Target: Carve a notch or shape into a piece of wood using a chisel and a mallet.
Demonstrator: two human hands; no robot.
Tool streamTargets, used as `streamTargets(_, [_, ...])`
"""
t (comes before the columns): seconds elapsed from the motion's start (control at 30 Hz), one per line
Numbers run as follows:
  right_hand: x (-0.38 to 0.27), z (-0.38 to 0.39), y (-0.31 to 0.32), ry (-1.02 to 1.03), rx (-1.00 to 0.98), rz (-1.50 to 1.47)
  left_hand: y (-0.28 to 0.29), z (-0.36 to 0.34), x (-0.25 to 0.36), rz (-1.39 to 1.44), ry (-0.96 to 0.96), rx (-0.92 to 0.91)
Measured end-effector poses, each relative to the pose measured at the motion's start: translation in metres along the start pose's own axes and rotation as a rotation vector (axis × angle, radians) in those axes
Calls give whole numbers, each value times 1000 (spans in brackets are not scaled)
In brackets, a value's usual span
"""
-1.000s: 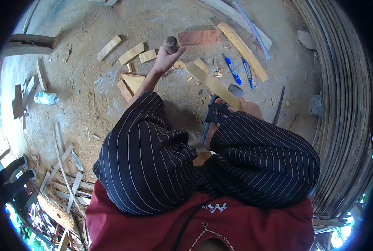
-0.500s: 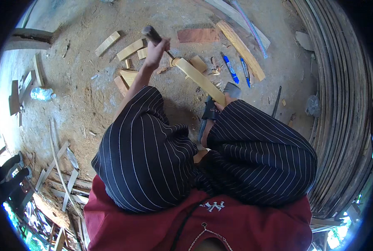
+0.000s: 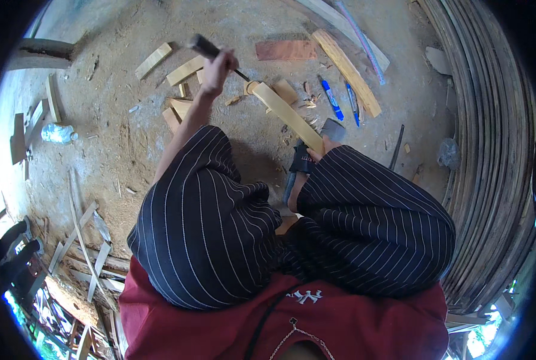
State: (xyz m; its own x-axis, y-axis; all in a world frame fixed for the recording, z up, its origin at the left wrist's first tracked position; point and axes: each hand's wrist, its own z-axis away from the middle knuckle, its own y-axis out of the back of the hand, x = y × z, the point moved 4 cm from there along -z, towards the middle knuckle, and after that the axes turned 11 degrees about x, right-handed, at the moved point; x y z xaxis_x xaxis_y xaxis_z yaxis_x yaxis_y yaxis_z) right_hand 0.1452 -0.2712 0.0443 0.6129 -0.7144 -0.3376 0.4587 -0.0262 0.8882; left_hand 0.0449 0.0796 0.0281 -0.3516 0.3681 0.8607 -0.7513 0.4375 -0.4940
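My left hand [image 3: 218, 72] is closed around a tool with a thick dark handle [image 3: 204, 45] and a thin metal shaft. The shaft runs down to the rounded far end of a long pale wooden piece [image 3: 289, 116]; whether it enters the wood or only touches it, I cannot tell. That piece slants from far left to near right in front of my knees. At its near end my right hand [image 3: 327, 148] grips the wood beside my right leg, its fingers partly hidden. Close to this hand is a grey flat blade-like piece [image 3: 333, 129].
Several wood offcuts [image 3: 154, 60] and chips lie around the left hand. A reddish board [image 3: 286, 50], a long wooden strip [image 3: 347, 73], a blue marker [image 3: 332, 100] and a blue pen [image 3: 353, 104] lie beyond. A plastic bottle [image 3: 59, 134] lies left; stacked long slats [image 3: 490, 150] line the right.
My left hand and the tool's handle have swung a little left. The wooden piece and my right hand stay nearly where they were.
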Motion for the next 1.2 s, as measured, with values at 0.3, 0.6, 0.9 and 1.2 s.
streamTargets(0.3, [19,-3,-21,-6,-21,9,-48,14,-16,-423,-30,-254])
streamTargets(0.6, [10,0,-7,139,129,-95,-45,9,-23,-480,-59,-302])
streamTargets(0.9, [15,-1,-11,31,3,-36,-43,12,-25,-565,-168,-234])
streamTargets(1.2, [19,2,-17,125,159,-22,-42,4,-21,-471,-91,-320])
